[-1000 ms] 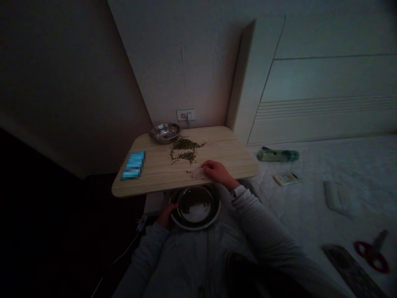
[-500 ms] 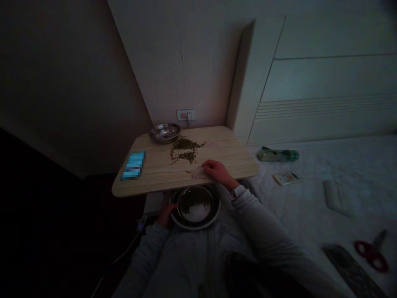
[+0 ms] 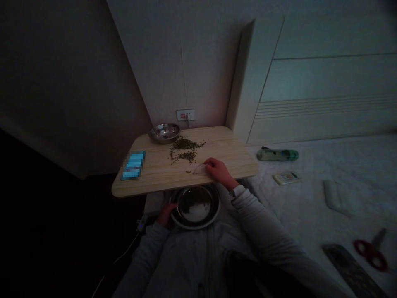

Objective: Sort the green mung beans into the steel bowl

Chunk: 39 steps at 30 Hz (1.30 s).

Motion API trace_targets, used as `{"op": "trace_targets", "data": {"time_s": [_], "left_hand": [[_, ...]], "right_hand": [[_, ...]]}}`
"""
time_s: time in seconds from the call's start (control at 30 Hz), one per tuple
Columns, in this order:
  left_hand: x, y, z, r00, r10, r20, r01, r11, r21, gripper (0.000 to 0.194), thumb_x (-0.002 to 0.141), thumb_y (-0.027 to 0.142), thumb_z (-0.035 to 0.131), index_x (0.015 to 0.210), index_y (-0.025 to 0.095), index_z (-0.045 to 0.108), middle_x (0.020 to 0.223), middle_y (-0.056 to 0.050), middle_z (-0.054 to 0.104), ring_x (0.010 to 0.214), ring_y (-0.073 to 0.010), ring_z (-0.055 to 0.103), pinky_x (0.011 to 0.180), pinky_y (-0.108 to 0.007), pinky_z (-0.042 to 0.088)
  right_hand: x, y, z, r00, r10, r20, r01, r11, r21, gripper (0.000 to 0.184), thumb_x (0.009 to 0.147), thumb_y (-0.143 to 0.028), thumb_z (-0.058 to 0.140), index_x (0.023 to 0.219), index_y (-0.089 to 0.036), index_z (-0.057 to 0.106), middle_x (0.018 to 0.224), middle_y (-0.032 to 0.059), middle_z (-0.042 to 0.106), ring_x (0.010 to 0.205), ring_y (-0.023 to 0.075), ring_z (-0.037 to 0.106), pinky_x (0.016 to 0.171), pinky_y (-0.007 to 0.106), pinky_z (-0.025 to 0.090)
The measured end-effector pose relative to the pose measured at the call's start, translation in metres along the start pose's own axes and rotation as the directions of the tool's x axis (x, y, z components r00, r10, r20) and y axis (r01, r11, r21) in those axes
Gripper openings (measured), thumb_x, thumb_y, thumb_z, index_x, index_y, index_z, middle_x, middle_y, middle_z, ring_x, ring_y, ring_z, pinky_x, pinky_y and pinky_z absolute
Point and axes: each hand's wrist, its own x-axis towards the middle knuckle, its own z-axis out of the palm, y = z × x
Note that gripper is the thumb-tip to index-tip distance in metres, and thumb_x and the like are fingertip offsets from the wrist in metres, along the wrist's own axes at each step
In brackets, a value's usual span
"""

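My right hand (image 3: 217,170) is closed on a thin clear plastic piece (image 3: 199,169), whose edge rests low on the wooden table top (image 3: 155,178); its exact kind is hard to make out. A few stray beans lie just left of it. Farther back, small green beans, like mung beans (image 3: 184,144), are spread in a loose patch. Below the table edge, my left hand (image 3: 166,215) grips the left rim of a metal bowl (image 3: 198,213) with its thumb over the edge. Beans lie in this bowl, which sits within a wider dark basin (image 3: 215,213) over my lap.
An empty steel bowl (image 3: 164,133) stands at the table's back left, and a phone (image 3: 133,165) lies at its left. On the bed are a green bottle (image 3: 277,155), a pale phone-like device (image 3: 287,178), red-handled scissors (image 3: 371,253) and a remote control (image 3: 350,267).
My right hand has shifted slightly to the right with the clear plastic piece. My left hand and the bean patch look unchanged.
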Motion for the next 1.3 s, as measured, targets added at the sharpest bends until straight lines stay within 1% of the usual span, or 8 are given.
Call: {"op": "trace_targets", "data": {"time_s": [0.1, 0.23, 0.37, 0.57, 0.8, 0.93, 1.1, 1.3], "left_hand": [[-0.005, 0.006, 0.002, 0.998, 0.066, 0.017, -0.066, 0.998, 0.004, 0.004, 0.052, 0.021, 0.062, 0.047, 0.021, 0.062, 0.054, -0.003, 0.064, 0.067, -0.0223, 0.061, 0.069, -0.033, 0.045], [0.0, 0.001, -0.008, 0.994, 0.11, -0.018, -0.108, 0.991, 0.081, 0.006, 0.048, 0.015, 0.065, 0.046, 0.02, 0.062, 0.056, -0.004, 0.065, 0.071, -0.0226, 0.061, 0.072, -0.032, 0.045], [0.01, -0.01, -0.015, 0.997, 0.076, -0.031, -0.073, 0.995, 0.072, 0.006, 0.045, 0.017, 0.066, 0.047, 0.02, 0.061, 0.058, -0.003, 0.067, 0.076, -0.0246, 0.061, 0.073, -0.033, 0.045], [0.008, -0.01, -0.006, 1.0, -0.009, -0.004, 0.009, 1.0, -0.021, 0.007, 0.049, 0.025, 0.063, 0.047, 0.02, 0.06, 0.051, -0.002, 0.063, 0.064, -0.0224, 0.06, 0.066, -0.034, 0.044], [0.007, -0.008, -0.011, 1.0, 0.003, -0.024, -0.003, 1.0, -0.027, 0.004, 0.047, 0.018, 0.064, 0.047, 0.021, 0.062, 0.055, -0.002, 0.065, 0.07, -0.0225, 0.061, 0.067, -0.031, 0.044], [0.011, -0.013, -0.011, 1.0, -0.007, -0.007, 0.007, 0.999, -0.046, 0.006, 0.049, 0.025, 0.063, 0.048, 0.02, 0.062, 0.053, -0.003, 0.064, 0.066, -0.0233, 0.061, 0.065, -0.033, 0.045], [0.009, -0.01, -0.004, 1.0, -0.004, 0.011, 0.005, 0.996, -0.085, 0.007, 0.046, 0.025, 0.065, 0.046, 0.019, 0.061, 0.05, -0.002, 0.064, 0.057, -0.0196, 0.06, 0.062, -0.031, 0.046], [0.003, -0.004, -0.001, 0.998, -0.011, 0.067, 0.016, 0.997, -0.075, 0.008, 0.05, 0.027, 0.062, 0.054, 0.02, 0.064, 0.051, -0.003, 0.063, 0.066, -0.024, 0.062, 0.066, -0.035, 0.045]], "right_hand": [[0.001, 0.001, 0.001, 1.0, 0.006, -0.014, -0.006, 1.0, -0.011, 0.02, 0.067, -0.019, 0.045, 0.079, -0.015, 0.061, 0.059, -0.002, 0.054, 0.057, 0.0109, 0.047, 0.056, 0.021, 0.034], [0.001, 0.001, 0.001, 1.0, 0.003, -0.015, -0.003, 1.0, -0.01, 0.021, 0.068, -0.019, 0.045, 0.081, -0.015, 0.061, 0.061, -0.0014, 0.055, 0.059, 0.0111, 0.048, 0.057, 0.021, 0.035], [0.002, 0.0, 0.001, 1.0, -0.003, 0.018, 0.003, 1.0, -0.021, 0.023, 0.069, -0.02, 0.045, 0.085, -0.015, 0.061, 0.062, -0.0011, 0.056, 0.059, 0.0113, 0.048, 0.058, 0.022, 0.035], [0.002, 0.002, 0.001, 0.998, -0.028, 0.06, 0.032, 0.998, -0.061, 0.026, 0.071, -0.018, 0.044, 0.088, -0.016, 0.063, 0.066, -0.0003, 0.06, 0.063, 0.0122, 0.05, 0.061, 0.022, 0.037], [0.002, 0.005, 0.001, 0.995, -0.05, 0.087, 0.049, 0.999, 0.016, 0.024, 0.072, -0.019, 0.043, 0.085, -0.016, 0.064, 0.076, 0.0009, 0.063, 0.069, 0.0133, 0.053, 0.067, 0.024, 0.04], [0.002, 0.005, 0.0, 0.995, -0.069, 0.074, 0.065, 0.996, 0.054, 0.025, 0.074, -0.021, 0.042, 0.087, -0.016, 0.063, 0.082, 0.002, 0.064, 0.075, 0.0141, 0.054, 0.072, 0.025, 0.041], [0.001, 0.004, 0.001, 0.991, -0.076, 0.108, 0.07, 0.996, 0.05, 0.025, 0.074, -0.02, 0.044, 0.089, -0.017, 0.064, 0.087, 0.0026, 0.064, 0.08, 0.0153, 0.055, 0.077, 0.028, 0.041], [0.001, 0.004, -0.001, 0.991, -0.061, 0.121, 0.053, 0.996, 0.067, 0.025, 0.072, -0.019, 0.044, 0.086, -0.017, 0.064, 0.085, 0.0019, 0.065, 0.078, 0.0151, 0.056, 0.075, 0.027, 0.041]]}}
